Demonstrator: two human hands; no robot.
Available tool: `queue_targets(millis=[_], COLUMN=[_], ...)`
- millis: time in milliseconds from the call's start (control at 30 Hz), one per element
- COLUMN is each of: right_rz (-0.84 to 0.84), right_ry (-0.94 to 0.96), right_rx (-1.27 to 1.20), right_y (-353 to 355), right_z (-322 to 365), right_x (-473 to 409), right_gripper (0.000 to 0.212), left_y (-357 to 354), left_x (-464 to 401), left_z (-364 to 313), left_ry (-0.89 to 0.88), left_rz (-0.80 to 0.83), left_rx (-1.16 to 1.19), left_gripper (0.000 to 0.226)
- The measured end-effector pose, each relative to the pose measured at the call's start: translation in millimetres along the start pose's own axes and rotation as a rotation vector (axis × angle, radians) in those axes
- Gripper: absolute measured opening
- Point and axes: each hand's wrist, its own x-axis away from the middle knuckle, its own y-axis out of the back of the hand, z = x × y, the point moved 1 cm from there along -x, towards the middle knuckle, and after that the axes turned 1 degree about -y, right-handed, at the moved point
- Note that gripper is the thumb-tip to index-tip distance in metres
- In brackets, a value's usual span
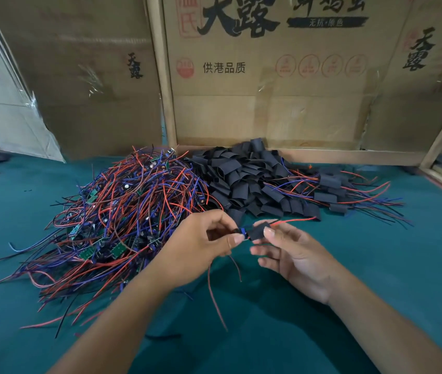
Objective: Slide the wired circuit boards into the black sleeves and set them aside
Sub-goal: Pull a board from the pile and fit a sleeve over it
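Green cloth (376, 265) covers the table. Behind the piles stand cardboard boxes (268, 76) printed with black Chinese characters and red stamps, patched with clear tape. A wooden frame (164, 76) leans against them.

Two hands (241, 247), three heaps: wired boards (122, 211), sleeves (244, 182), sleeved boards (349, 195).

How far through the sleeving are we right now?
Early. A small group of sleeved boards lies set aside at right. The left hand and right hand are joining one circuit board and black sleeve. The big unsleeved pile remains.
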Motion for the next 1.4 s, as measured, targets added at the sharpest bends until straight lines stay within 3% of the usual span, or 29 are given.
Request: queue_targets(millis=[100,300,600,800,967,1400], right_rz=[0.001,0.037,-0.034,-0.03,-0.083,-0.119], right_ry=[0.046,0.064,0.147,0.161,0.127,0.058], right_rx=[-0.014,0.02,0.115,0.097,0.117,0.077], right_y=[-0.8,-0.1,-0.5,-0.6,-0.9,-1.6], right_z=[0.3,1.1,0.0,-1.6,-4.3,-6.3], right_x=[0.6,1.0,1.0,0.6,-1.8,-1.8], right_gripper=[0.021,0.033,0.038,0.013,0.046,0.046], left_y=[-2.1,-6.1,-4.9,-3.6,-1.7,0.9], left_x=[-1.0,-1.3,-0.8,-1.2,-2.3,-1.4], left_z=[2.9,4.5,5.6,6.9,6.8,10.3], left_ry=[0.01,0.045,0.056,0.067,0.033,-0.023], left_rz=[0.007,-0.004,-0.005,0.001,-0.008,0.013], left_rx=[0.112,0.275,0.26,0.271,0.252,0.119], left_gripper=[0.008,0.012,0.009,0.012,0.012,0.007])
